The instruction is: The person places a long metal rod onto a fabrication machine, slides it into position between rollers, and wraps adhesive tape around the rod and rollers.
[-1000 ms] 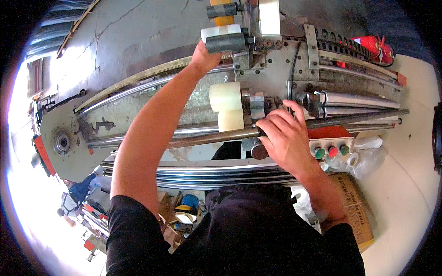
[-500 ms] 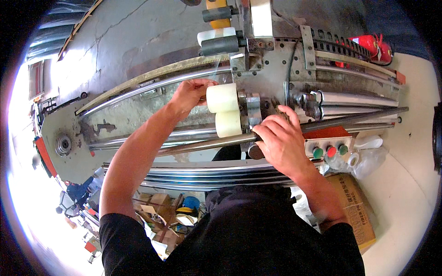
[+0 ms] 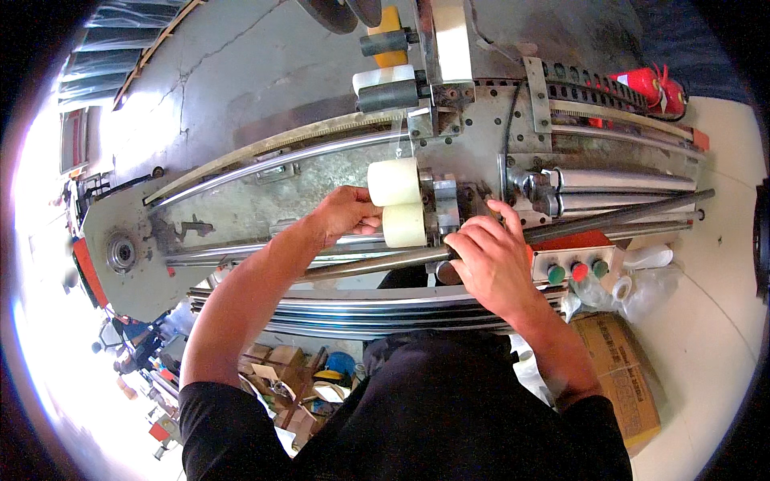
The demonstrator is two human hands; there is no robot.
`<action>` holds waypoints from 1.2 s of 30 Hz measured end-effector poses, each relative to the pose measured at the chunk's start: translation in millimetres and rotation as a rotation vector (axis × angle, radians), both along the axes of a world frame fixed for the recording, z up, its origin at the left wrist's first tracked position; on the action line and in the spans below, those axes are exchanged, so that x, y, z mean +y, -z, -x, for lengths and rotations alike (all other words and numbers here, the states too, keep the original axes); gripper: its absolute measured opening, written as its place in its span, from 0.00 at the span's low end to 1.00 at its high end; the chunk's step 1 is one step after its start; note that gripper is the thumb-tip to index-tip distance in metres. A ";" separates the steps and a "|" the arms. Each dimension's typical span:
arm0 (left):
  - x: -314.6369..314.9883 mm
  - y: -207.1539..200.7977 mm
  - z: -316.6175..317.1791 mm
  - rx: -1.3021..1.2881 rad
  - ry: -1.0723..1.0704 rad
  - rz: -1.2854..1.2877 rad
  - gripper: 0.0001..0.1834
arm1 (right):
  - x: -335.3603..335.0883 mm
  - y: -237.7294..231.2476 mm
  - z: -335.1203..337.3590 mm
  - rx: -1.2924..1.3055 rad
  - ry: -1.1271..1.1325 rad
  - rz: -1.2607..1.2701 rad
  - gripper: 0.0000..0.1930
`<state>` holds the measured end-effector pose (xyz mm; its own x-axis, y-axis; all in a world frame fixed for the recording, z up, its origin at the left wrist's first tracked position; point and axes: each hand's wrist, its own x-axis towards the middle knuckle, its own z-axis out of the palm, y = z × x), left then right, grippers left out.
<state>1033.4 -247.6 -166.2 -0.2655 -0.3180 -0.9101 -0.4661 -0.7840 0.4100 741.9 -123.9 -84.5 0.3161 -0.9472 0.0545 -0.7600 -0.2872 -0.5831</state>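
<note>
Two cream rollers sit one above the other near the middle of the machine, the upper roller (image 3: 394, 183) touching the lower roller (image 3: 403, 225). My left hand (image 3: 346, 215) is at their left ends, fingers curled and pinched close to where they meet; what lies between the fingertips is hidden. A thin clear strip (image 3: 399, 138) hangs down to the upper roller. My right hand (image 3: 491, 252) wraps over a long metal rod (image 3: 377, 263), which slants across the machine and passes under the palm. Just left of those fingers stands a shiny metal collar (image 3: 446, 204).
Green and red push buttons (image 3: 578, 271) are on a control box at right. Polished rails (image 3: 281, 164) run along the machine. Several metal bars (image 3: 377, 313) lie in front of me. A cardboard box (image 3: 618, 377) and red fire extinguishers (image 3: 658, 88) stand at right.
My left hand has moved down from beside the upper roller to where the two rollers meet. My right hand stays on the rod. The whole view has shifted slightly.
</note>
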 end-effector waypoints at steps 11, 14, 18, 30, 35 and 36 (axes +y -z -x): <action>18.7 -89.1 2.5 0.123 -0.037 0.066 0.17 | 2.3 0.6 -0.9 -0.022 -0.003 0.001 0.17; 53.2 -116.2 27.4 0.182 -0.140 0.139 0.14 | -1.4 1.8 -1.2 -0.012 0.006 0.007 0.18; 103.0 -115.3 45.2 0.169 -0.367 0.206 0.08 | -10.5 7.3 -2.9 -0.017 0.013 0.034 0.18; 110.5 -93.8 67.7 -0.479 0.235 1.240 0.16 | -35.2 -9.5 -4.5 -0.034 0.070 0.025 0.19; 82.2 -102.5 50.4 -0.533 0.619 1.614 0.19 | -35.2 -6.9 -2.9 -0.073 0.055 0.042 0.18; 73.3 -106.4 49.3 -0.504 0.661 1.635 0.19 | -34.3 -6.6 -2.1 -0.081 0.050 0.045 0.18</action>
<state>984.1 -174.4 -59.7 -0.5328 -0.8339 0.1439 -0.8029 0.5518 0.2253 744.0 -158.2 -77.9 0.2612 -0.9576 0.1212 -0.7248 -0.2775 -0.6306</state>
